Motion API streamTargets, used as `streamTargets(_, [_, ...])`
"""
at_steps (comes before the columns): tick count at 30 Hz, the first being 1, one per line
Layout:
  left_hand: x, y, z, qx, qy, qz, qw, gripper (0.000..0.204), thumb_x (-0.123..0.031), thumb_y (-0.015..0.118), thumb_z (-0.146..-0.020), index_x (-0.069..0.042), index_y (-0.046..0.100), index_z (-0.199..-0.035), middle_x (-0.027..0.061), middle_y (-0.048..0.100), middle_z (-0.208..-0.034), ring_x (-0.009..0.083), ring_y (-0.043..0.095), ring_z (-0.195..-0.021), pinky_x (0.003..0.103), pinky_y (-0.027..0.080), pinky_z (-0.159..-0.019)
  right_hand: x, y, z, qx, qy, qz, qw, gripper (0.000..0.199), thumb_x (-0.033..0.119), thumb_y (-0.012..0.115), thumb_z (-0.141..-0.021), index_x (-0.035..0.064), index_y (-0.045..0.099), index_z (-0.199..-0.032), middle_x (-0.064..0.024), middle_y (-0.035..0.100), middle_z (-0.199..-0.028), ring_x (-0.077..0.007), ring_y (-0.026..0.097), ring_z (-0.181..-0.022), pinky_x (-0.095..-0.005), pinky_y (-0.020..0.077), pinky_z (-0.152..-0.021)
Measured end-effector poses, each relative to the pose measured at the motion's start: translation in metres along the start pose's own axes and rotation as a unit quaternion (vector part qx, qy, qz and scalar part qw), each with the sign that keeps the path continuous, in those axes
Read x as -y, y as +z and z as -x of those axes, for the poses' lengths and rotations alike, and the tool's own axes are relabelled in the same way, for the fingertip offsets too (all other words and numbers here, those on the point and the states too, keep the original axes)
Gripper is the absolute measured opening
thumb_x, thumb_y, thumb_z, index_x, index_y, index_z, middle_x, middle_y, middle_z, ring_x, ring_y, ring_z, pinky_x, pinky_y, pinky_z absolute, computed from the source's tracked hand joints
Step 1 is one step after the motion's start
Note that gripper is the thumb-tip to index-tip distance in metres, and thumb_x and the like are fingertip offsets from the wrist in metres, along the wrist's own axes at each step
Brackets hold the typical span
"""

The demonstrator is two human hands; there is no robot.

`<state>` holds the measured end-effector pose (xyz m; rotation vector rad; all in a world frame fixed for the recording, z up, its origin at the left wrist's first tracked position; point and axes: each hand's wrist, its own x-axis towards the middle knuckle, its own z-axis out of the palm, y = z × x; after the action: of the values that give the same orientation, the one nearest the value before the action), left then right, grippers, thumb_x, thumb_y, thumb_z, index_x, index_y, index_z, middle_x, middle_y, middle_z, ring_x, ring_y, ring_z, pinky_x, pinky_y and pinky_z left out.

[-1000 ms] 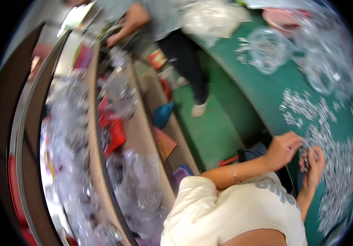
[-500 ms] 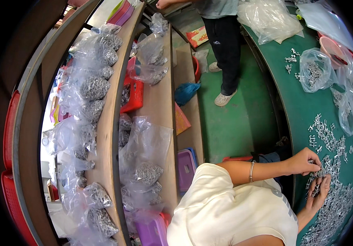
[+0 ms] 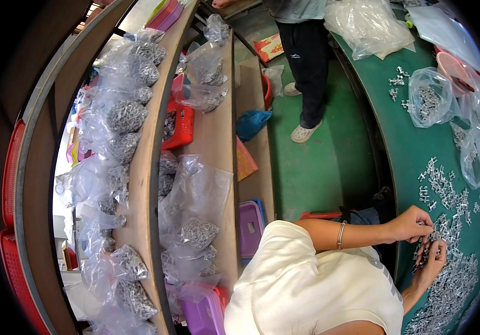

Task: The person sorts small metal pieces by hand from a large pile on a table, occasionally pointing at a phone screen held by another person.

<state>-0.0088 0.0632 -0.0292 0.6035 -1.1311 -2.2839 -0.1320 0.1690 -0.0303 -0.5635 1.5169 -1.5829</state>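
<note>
Both my hands meet over the near part of a green table [image 3: 413,184], at the right. My left hand [image 3: 411,224], with a bracelet on its wrist, has fingers pinched at the top of a small cluster of silvery metal parts [image 3: 423,251]. Just below it, my right hand [image 3: 434,260] curls its fingers round that same cluster. Fingers hide much of the held parts, and their exact kind is too small to tell. Under and beside the hands spreads a heap of similar small metal parts [image 3: 453,285], with looser pieces [image 3: 444,181] farther up.
Clear bags of parts [image 3: 431,103], a pink basket [image 3: 453,71] and plastic sheeting [image 3: 365,25] lie along the table. A person [image 3: 304,67] stands beyond on the green floor. At left, wooden shelves [image 3: 139,212] hold several filled bags [image 3: 200,231], a red basket [image 3: 180,125] and purple bins [image 3: 204,312].
The view has shifted slightly. My right hand's fingers have drawn in closer around the metal parts, near my left fingertips; both hands stay in about the same place over the heap.
</note>
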Motion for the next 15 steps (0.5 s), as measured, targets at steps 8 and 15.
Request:
streamTargets(8, [-0.007,0.016,0.009,-0.08,0.343,-0.301,0.886,0.009,0.001,0.057,-0.072,0.003,0.058,-0.081,0.0154,0.058,-0.067,0.0244,0.058,-0.054,0.032,0.045,-0.053,-0.002,0.002,0.012,-0.019,-0.101,0.095,0.99,0.012,0.013,0.05,-0.088,0.0033,0.048,-0.081,-0.0038,0.048,-0.064,-0.0086,0.047,-0.051,-0.0165,0.0297,-0.038])
streamTargets(15, [-0.009,-0.006,0.001,0.035,-0.042,-0.003,0.999,0.015,-0.013,0.058,-0.082,0.002,0.058,-0.086,0.0036,0.059,-0.064,0.0039,0.044,-0.046,0.018,0.033,-0.039,0.024,0.016,0.01,0.005,0.026,0.014,1.0,0.014,0.013,0.056,-0.083,0.0022,0.05,-0.077,-0.007,0.054,-0.064,-0.01,0.047,-0.045,-0.0173,0.0296,-0.035])
